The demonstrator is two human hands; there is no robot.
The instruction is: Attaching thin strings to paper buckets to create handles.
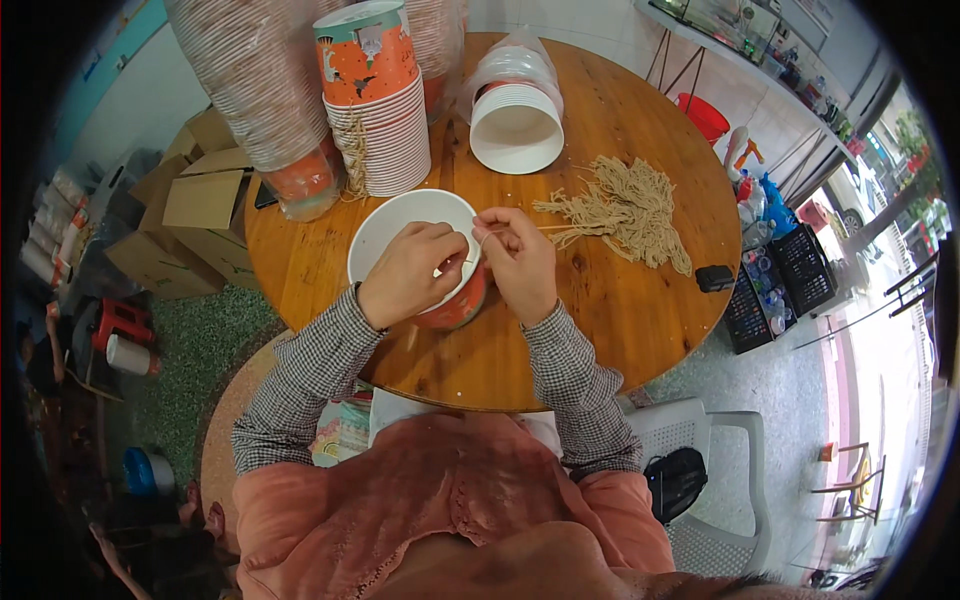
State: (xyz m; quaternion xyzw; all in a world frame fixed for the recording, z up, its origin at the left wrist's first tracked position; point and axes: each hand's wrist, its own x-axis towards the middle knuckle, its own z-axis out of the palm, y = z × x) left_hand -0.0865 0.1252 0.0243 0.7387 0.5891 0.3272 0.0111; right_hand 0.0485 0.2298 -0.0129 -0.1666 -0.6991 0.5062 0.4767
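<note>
A white paper bucket with an orange printed outside stands on the round wooden table in front of me, its mouth tilted up toward me. My left hand reaches over its opening, fingers curled and pinched near the right side of the rim; what they hold is too small to make out. At that same side of the rim, my right hand pinches a thin tan cord between thumb and fingers. Just beyond the right hand lies a loose heap of tan cords, with several strands trailing toward the bucket.
Nested orange-and-white buckets rise at the back left, cords hanging on their side, beside tall plastic-wrapped stacks. More wrapped buckets lie sideways at the back. A small black object sits near the table's right edge. Cardboard boxes stand left.
</note>
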